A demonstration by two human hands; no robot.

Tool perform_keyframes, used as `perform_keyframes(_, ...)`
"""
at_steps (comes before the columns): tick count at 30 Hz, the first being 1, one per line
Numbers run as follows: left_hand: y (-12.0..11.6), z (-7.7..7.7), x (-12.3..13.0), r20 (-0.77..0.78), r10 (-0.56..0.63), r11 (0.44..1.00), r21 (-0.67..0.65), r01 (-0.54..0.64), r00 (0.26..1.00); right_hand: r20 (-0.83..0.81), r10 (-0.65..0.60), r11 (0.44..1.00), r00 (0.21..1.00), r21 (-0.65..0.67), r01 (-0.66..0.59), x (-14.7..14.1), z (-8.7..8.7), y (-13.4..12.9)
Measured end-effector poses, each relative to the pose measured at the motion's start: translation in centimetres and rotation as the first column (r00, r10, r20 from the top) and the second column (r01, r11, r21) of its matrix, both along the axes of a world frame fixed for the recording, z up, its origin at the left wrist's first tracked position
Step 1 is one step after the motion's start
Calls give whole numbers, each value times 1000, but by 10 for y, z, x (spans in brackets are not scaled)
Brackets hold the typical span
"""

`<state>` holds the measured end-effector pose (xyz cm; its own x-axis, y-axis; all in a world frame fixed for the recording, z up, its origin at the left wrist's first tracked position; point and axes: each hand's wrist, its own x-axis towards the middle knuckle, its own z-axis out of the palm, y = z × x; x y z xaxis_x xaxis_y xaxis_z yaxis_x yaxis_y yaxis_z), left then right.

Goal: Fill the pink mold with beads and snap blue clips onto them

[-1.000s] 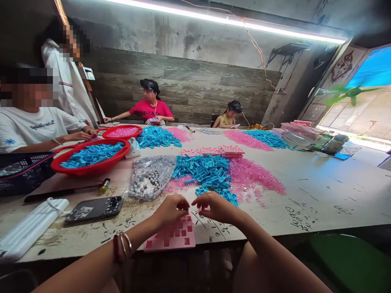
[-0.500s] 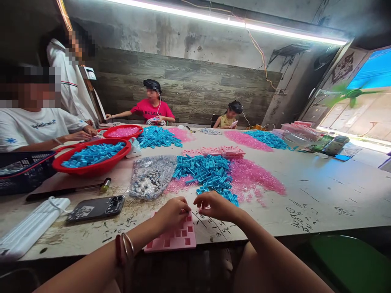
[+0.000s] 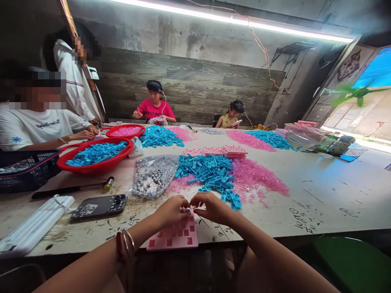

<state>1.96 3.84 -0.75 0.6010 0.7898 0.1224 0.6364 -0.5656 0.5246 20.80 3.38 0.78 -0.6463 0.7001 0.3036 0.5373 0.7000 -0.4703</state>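
A pink tray with square recesses (image 3: 174, 238) lies at the table's front edge. Over its far end my left hand (image 3: 172, 209) is closed, its fingers round something small I cannot make out. My right hand (image 3: 210, 206) is pinched just beside it, fingertips almost touching the left ones; what they hold is too small to name. Beyond my hands lie a heap of blue plastic pieces (image 3: 204, 171) and a spread of small clear pink pieces (image 3: 259, 177). A clear bag of small dark and white parts (image 3: 152, 175) sits to their left.
Left: red basin of blue pieces (image 3: 94, 169), dark basket (image 3: 27, 183), hammer (image 3: 70, 189), phone (image 3: 99, 206) and white power strip (image 3: 36, 224). Stacked pink trays (image 3: 233, 151) lie behind the blue heap. Three people sit around the table; a green stool (image 3: 351, 264) is at lower right.
My right hand has moved left, so its fingertips now meet near my left hand's. The view has shifted slightly. The person in pink has raised a hand from the table's far side.
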Motion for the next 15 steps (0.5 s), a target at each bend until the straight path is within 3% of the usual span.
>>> perform_keyframes(6,3,-3,-3,-2,40,999,-16,-40,999,-3,32,998,999,57,-32,-10,-8,3)
perform_keyframes(15,2,-6,0,42,98,995,19,-99,994,13,-27,999,1000,45,26,-1,-5,6)
